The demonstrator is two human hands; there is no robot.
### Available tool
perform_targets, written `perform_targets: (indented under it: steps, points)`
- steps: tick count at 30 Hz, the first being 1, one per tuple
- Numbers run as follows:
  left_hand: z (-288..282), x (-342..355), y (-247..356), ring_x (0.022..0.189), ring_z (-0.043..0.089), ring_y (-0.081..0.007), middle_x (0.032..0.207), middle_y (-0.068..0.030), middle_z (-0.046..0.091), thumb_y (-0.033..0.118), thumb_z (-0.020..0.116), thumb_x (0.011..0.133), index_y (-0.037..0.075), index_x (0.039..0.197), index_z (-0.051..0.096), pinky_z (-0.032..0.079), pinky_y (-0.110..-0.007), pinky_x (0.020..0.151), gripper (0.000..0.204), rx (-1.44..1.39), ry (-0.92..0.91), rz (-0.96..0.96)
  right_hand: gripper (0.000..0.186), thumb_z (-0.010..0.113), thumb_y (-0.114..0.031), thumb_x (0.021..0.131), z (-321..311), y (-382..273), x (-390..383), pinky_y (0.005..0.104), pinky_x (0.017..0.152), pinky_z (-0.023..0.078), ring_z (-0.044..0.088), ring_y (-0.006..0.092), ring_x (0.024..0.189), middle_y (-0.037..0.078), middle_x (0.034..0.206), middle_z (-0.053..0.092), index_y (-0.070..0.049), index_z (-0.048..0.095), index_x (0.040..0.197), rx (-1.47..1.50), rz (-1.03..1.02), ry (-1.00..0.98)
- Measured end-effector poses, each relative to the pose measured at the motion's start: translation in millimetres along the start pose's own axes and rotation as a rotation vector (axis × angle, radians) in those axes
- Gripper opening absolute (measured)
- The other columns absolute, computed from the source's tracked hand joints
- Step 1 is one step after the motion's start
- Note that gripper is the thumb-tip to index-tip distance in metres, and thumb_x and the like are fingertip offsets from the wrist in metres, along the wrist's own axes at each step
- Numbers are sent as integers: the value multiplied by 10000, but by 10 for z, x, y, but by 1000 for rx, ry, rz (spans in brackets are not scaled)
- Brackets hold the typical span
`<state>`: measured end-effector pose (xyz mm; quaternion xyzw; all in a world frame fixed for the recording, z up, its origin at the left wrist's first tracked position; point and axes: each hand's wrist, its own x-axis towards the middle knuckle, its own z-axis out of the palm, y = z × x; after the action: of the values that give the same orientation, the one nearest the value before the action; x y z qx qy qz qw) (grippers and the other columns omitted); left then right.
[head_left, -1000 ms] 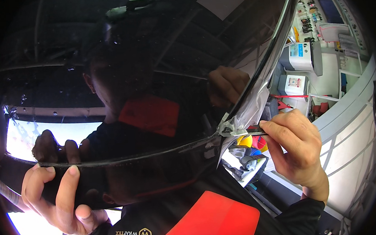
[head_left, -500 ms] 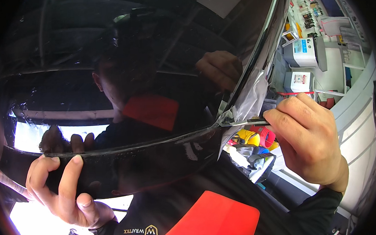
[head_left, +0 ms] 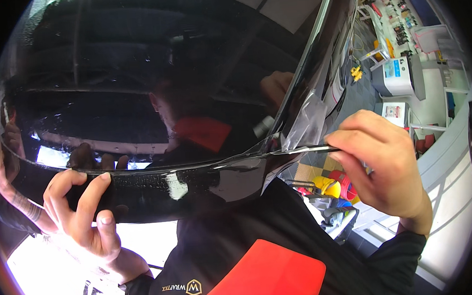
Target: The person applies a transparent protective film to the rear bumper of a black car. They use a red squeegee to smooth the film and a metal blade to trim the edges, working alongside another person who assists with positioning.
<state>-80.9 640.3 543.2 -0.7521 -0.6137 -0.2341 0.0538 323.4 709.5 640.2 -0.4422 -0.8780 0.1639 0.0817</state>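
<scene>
A large glossy black curved panel (head_left: 139, 126), like part of a car body, fills the upper left and mirrors my hands. My left hand (head_left: 84, 214) rests its spread fingertips along the panel's lower edge, with the thumb below, gripping nothing. At the panel's right corner, my right hand (head_left: 384, 166) pinches a slim dark-and-silver, knife-like tool (head_left: 305, 149) between thumb and fingers. Its tip reaches the corner, and its exact kind is hard to make out. Loose clear film (head_left: 309, 117) hangs crumpled along the panel's right edge, just above the tool.
At the far left, another person's arm (head_left: 23, 204) is beside the panel. Yellow and red buckets (head_left: 329, 185) stand on the floor below my right hand. White-and-grey boxes (head_left: 398, 80), a step ladder (head_left: 378, 54) and a wall of hanging items (head_left: 400, 26) lie at the right.
The view has shifted, and more of the other person's arm shows at left. My left fingertips still rest on the panel edge. My right hand still holds the tool at the corner.
</scene>
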Motion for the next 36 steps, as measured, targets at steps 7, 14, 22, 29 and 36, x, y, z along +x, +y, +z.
perform_targets:
  steps: [7,14,22,29,36]
  points:
    - [15,118,97,1077,615,-302,1093,-137,651,403,621,1033,25,1097,809,442,-437,970,427,-144,49,43,262,754,59,897,331,396,95,306,602,519,659,194,721,114,1033,696,2,755,1152,275,-113,371]
    - [45,18,482,1122,630,-283,1195,-132,688,185,716,1010,29,1176,804,472,-397,1008,244,-227,153,-161,228,799,42,871,733,631,75,395,662,561,707,308,764,113,928,647,-30,682,1053,314,-169,247]
    - [203,89,1022,1005,673,-262,1108,-109,705,58,781,926,34,1122,811,513,-369,915,200,-315,288,-272,100,727,0,997,78,352,1259,227,594,385,510,10,684,-24,834,579,-3,639,949,476,-446,222]
    - [83,309,831,858,689,-222,919,-86,723,159,831,918,25,1093,803,525,-337,807,222,-246,100,-328,167,707,-84,940,60,-439,2643,320,532,423,562,149,554,61,654,606,-29,681,784,675,-447,130]
    - [-79,670,649,642,572,-85,700,-8,677,266,896,890,4,889,792,457,-276,624,283,-361,-202,-429,167,690,-73,937,264,-891,3243,352,464,359,503,154,495,48,645,589,-7,688,784,1007,-413,118]
